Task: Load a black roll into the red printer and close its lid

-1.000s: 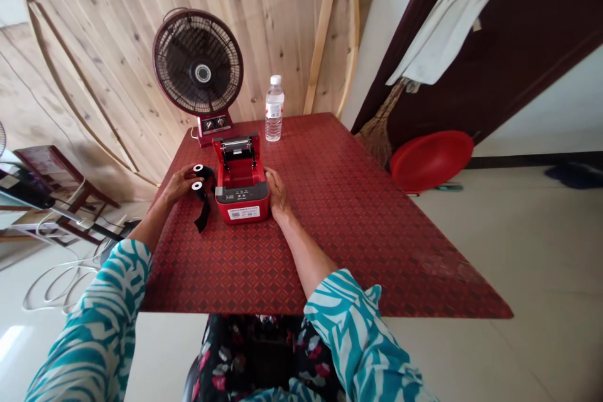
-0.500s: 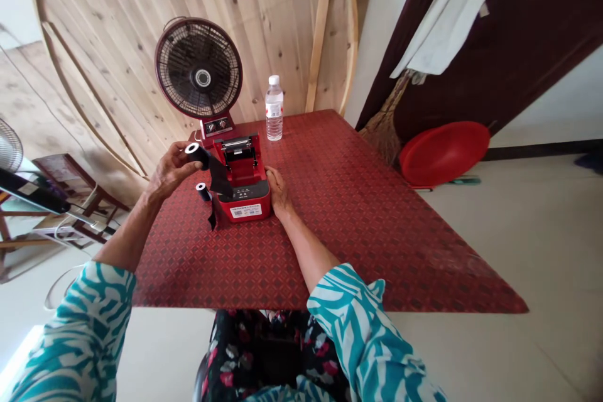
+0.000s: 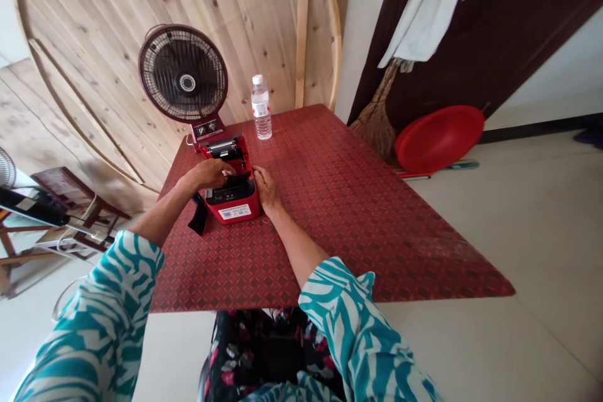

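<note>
A red and black label printer (image 3: 234,210) stands on the table with its lid tipped back. My left hand (image 3: 211,174) reaches into the printer's compartment from the left, fingers closed on a black paper roll (image 3: 238,181) that is partly hidden by the hand and the printer walls. Against the printer's right side rests my right hand (image 3: 266,190), its fingers wrapped round the edge and steadying it. To the left of the printer, a second roll's loose black strip (image 3: 198,218) lies on the tabletop, the rest of it mostly covered by my left forearm.
Behind the printer stand a dark red fan (image 3: 187,83) and a water bottle (image 3: 261,110). The red patterned table (image 3: 358,226) reaches far to the right. Beyond it are a straw broom (image 3: 379,122) and a red basin (image 3: 438,138). A wooden chair (image 3: 70,207) is at the left.
My left hand has moved right, carrying the black roll from beside the printer into its open compartment. My right hand stays on the printer's side. The view has shifted slightly.
</note>
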### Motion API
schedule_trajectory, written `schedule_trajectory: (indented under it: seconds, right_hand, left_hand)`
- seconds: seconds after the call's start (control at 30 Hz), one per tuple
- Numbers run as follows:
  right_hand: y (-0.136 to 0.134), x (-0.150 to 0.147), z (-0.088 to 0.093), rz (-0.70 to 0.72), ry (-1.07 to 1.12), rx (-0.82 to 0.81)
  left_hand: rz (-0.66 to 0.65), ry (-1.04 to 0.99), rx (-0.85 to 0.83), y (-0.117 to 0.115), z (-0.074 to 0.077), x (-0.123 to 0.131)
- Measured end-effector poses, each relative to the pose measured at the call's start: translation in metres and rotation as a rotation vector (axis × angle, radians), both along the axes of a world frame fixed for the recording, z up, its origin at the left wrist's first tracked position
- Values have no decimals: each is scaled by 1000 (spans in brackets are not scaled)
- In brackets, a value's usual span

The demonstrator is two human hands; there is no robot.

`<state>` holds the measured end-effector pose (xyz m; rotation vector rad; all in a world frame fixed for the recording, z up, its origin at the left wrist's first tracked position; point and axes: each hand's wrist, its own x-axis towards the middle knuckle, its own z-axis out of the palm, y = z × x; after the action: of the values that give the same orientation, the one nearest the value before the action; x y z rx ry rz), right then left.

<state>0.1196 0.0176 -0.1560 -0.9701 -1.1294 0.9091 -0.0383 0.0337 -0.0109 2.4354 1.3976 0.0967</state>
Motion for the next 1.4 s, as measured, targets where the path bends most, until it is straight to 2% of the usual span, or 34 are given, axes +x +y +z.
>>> schedule_trajectory:
  seconds: [0.13, 0.37, 0.47, 0.63, 0.8, 0.9, 0.97, 1.03, 1.1, 1.2, 1.4]
  right_hand:
    - [-1, -1, 1, -10, 26, -4]
    - [-1, 1, 0, 0, 7, -7]
    - [-3, 3, 0, 12, 6, -8]
    - [-5, 6, 1, 28, -2, -17]
    - [-5, 5, 1, 20, -1, -21]
    - [-4, 5, 0, 20, -15, -10]
    - [-3, 4, -1, 16, -23, -3]
    - [-2, 4, -2, 13, -16, 5]
    - [-2, 4, -2, 12, 1, 8]
    - [-4, 4, 0, 23, 18, 5]
    - [-3, 7, 1, 52, 107, -84]
  left_hand:
    - [16, 3, -34, 4, 2, -1]
    - [-22, -258, -31, -9, 1, -7]
    - [-34, -192, -58, -13, 0, -4]
    - [-32, -49, -1, -11, -5, 1]
    - [-34, -53, -124, 2, -7, -2]
    - [-8, -250, -143, -3, -5, -9]
    - [39, -431, -149, -17, -4, -14]
    - [84, -527, -154, -36, -5, -20]
    - [99, -542, -101, -57, -10, -23]
    - [46, -544, 139, -80, -26, -25]
    - [28, -531, 581, -91, -62, -22]
